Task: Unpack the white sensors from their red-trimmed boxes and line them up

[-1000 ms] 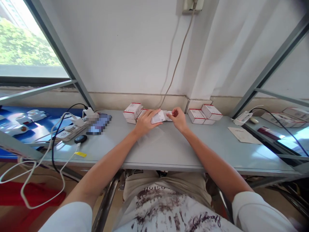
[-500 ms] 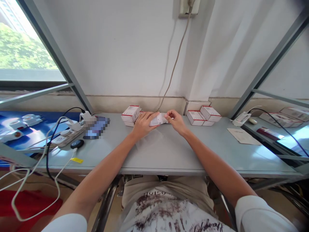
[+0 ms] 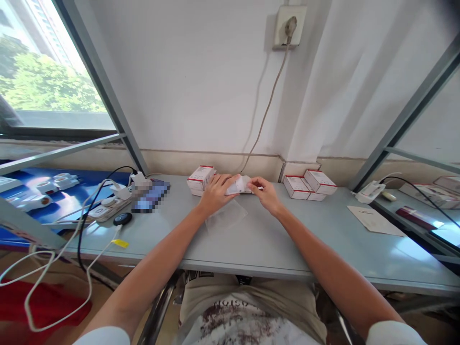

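Both hands grip one small white box.

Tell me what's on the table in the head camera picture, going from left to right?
Power strip → black puck → phone → left boxes → left hand → small white box → right hand → right boxes → paper sheet.

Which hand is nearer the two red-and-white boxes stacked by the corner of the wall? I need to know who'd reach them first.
Right. The right hand is just left of those boxes, apart from them. The left hand is farther left, beyond the small white box both hands hold.
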Motion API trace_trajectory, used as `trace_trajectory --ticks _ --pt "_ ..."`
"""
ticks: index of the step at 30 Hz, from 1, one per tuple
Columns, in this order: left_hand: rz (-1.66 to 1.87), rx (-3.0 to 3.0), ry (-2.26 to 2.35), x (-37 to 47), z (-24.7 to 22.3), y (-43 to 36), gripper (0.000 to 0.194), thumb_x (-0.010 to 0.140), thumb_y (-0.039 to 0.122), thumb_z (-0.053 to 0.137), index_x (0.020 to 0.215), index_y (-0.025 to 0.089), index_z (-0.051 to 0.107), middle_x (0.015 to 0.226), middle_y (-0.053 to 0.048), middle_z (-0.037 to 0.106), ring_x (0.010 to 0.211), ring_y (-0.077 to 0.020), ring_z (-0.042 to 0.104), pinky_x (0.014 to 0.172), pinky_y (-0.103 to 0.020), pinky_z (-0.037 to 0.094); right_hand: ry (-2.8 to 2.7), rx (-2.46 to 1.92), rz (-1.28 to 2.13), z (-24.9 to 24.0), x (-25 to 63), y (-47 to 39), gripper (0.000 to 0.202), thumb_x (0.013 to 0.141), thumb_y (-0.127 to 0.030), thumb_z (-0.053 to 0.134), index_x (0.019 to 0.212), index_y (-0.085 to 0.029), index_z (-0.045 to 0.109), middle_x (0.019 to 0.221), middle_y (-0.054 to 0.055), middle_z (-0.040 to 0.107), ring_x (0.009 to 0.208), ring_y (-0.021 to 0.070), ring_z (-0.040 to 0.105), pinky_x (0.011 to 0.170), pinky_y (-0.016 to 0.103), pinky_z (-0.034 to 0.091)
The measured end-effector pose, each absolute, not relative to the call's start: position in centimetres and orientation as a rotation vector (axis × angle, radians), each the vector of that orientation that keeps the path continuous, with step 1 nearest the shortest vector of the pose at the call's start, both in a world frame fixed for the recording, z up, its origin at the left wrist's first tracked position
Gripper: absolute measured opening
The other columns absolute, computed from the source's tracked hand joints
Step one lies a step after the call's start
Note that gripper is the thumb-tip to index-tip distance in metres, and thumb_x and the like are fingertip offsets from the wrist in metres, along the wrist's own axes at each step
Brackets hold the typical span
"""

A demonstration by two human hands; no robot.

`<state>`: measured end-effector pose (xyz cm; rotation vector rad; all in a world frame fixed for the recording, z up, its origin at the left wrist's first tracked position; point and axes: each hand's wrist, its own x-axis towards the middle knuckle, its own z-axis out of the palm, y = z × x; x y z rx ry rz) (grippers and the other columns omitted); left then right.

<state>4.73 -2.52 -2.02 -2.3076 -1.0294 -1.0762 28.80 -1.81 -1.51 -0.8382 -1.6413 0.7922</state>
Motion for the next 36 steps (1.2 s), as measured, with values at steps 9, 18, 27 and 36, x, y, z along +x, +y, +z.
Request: trace_trajectory --ticks 9,18,27,36 --pt "-1.108 -2.323 -1.059 4.9 -2.2 -2.5 0.059 0.104 0.055 0.065 0.154 0.025 0.059 0.132 -0.014 0.072 0.122 -0.0319 0.066 0.111 -0.050 0.049 -1.602 -0.863 1.109 0.0 28.9 -3.2 0.030 0.088 -0.046 0.063 0.101 -0.025 0.080 0.066 0.001 0.069 0.058 0.0173 0.046 0.061 0.033 0.039" --pt "-1.153 -2.338 -0.964 5.4 -2.4 -2.9 0.062 0.103 0.053 0.067 0.157 0.024 0.056 0.135 -0.014 0.071 0.124 -0.0320 0.067 0.112 -0.049 0.050 -1.708 -0.963 0.969 -1.1 29.2 -2.4 0.042 0.091 -0.042 0.059 0.124 -0.027 0.080 0.059 -0.003 0.067 0.049 0.0158 0.039 0.053 0.031 0.032" --pt "-1.152 -2.364 -0.982 5.3 -1.9 -3.4 0.061 0.104 0.051 0.066 0.160 0.030 0.055 0.130 -0.013 0.070 0.119 -0.0304 0.068 0.110 -0.048 0.053 -1.917 -0.852 0.729 -1.1 29.1 -2.7 0.034 0.102 -0.045 0.052 0.074 -0.026 0.055 0.067 -0.002 0.053 0.062 0.0175 0.048 0.062 0.033 0.035" --pt "-1.259 -2.597 -1.122 6.0 -0.3 -5.0 0.064 0.107 0.049 0.063 0.166 0.032 0.045 0.136 -0.010 0.065 0.126 -0.0276 0.065 0.113 -0.046 0.053 -1.872 -0.891 0.604 -0.3 29.4 -3.2 0.044 0.107 -0.060 0.044 0.079 -0.026 0.051 0.070 -0.002 0.053 0.067 0.0190 0.048 0.066 0.033 0.037"
